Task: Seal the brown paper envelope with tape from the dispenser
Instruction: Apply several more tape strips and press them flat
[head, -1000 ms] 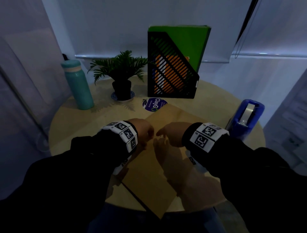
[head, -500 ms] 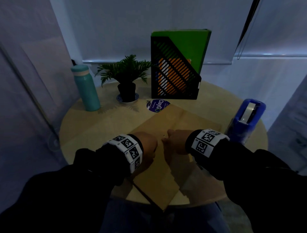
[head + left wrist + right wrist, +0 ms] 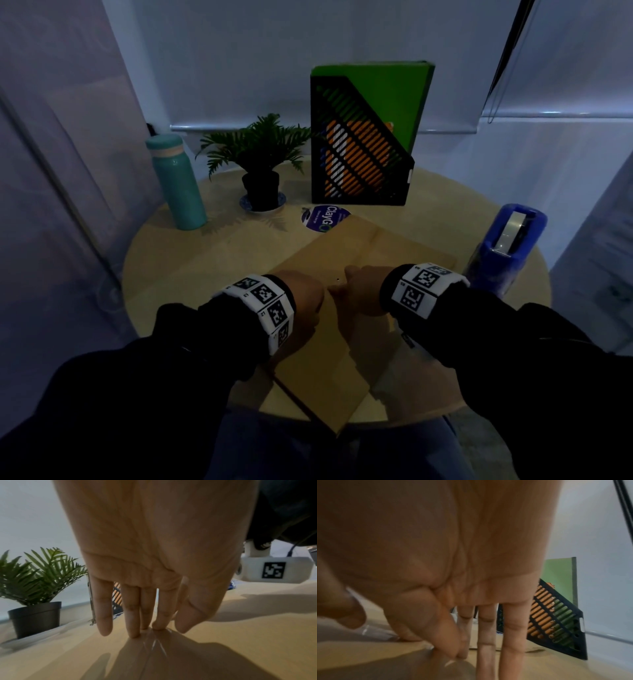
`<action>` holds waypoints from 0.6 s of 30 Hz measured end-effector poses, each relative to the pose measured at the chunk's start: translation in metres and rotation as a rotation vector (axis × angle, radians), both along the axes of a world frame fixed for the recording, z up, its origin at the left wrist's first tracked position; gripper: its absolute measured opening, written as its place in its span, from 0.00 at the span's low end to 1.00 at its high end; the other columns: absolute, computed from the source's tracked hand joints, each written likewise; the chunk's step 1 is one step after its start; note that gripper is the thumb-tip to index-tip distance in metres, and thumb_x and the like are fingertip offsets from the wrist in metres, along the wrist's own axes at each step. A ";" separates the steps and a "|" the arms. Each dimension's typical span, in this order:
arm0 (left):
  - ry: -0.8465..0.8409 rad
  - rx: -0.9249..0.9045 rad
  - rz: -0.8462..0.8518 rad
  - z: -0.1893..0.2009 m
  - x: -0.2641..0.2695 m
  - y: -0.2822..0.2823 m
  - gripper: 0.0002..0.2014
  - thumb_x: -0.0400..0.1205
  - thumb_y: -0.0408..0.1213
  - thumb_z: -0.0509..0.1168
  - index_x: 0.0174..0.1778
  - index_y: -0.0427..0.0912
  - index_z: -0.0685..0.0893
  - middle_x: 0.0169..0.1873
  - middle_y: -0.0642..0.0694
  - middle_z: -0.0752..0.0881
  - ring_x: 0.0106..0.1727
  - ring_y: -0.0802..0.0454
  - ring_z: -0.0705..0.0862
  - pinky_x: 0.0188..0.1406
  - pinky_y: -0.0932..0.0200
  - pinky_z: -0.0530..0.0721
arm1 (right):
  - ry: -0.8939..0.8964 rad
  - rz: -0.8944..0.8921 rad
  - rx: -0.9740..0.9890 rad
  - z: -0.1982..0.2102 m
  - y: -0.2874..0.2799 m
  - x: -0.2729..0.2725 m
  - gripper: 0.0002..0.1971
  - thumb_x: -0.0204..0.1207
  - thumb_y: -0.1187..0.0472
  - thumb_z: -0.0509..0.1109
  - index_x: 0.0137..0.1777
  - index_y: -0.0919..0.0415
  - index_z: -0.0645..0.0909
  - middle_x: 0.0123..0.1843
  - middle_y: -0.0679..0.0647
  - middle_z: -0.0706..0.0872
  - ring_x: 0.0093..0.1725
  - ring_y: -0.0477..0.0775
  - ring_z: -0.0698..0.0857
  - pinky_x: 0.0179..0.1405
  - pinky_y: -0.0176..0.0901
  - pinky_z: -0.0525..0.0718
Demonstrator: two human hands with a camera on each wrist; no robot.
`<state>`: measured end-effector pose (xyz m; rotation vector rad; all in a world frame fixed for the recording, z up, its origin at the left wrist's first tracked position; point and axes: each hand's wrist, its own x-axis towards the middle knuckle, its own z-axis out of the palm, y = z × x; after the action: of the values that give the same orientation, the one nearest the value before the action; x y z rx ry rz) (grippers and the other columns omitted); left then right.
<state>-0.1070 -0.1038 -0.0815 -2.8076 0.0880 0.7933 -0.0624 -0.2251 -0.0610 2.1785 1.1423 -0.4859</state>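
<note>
brown envelope (image 3: 346, 246), blue dispenser (image 3: 507, 246), teal bottle (image 3: 178, 185), green folder (image 3: 394, 99)

One readable word: "ClayGo"

You can read "ClayGo" in white letters on the round blue sticker (image 3: 325, 218) lying on the tabletop (image 3: 219, 260), just in front of the file holder (image 3: 359, 164) and partly under the envelope (image 3: 363, 253) corner; the smaller line of print beside it is too fine to make out. Your wristbands (image 3: 263, 301) carry black-and-white square code markers with tiny characters next to them, too small to read with certainty.
</note>
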 end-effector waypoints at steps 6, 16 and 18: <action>-0.001 -0.047 -0.010 0.000 -0.002 0.004 0.12 0.84 0.45 0.59 0.47 0.40 0.80 0.46 0.41 0.77 0.39 0.45 0.74 0.39 0.54 0.74 | -0.002 -0.043 0.043 -0.002 -0.005 0.002 0.25 0.86 0.57 0.55 0.82 0.58 0.59 0.71 0.62 0.65 0.62 0.64 0.77 0.53 0.49 0.77; 0.019 -0.194 -0.019 0.009 -0.008 0.019 0.10 0.83 0.45 0.60 0.37 0.47 0.74 0.66 0.38 0.79 0.46 0.46 0.78 0.47 0.50 0.79 | 0.008 -0.062 0.018 0.001 -0.004 0.000 0.30 0.85 0.64 0.53 0.85 0.49 0.49 0.75 0.62 0.62 0.65 0.66 0.76 0.50 0.46 0.75; -0.007 -0.251 -0.010 0.012 -0.010 0.022 0.11 0.84 0.42 0.59 0.48 0.38 0.81 0.63 0.37 0.81 0.51 0.45 0.80 0.55 0.50 0.81 | 0.024 -0.099 0.035 0.002 -0.004 0.003 0.28 0.86 0.66 0.53 0.85 0.55 0.54 0.75 0.62 0.63 0.65 0.64 0.77 0.51 0.46 0.77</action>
<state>-0.1172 -0.0816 -0.0693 -3.0410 0.2147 0.8226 -0.0593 -0.2295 -0.0588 2.2732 1.0661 -0.5395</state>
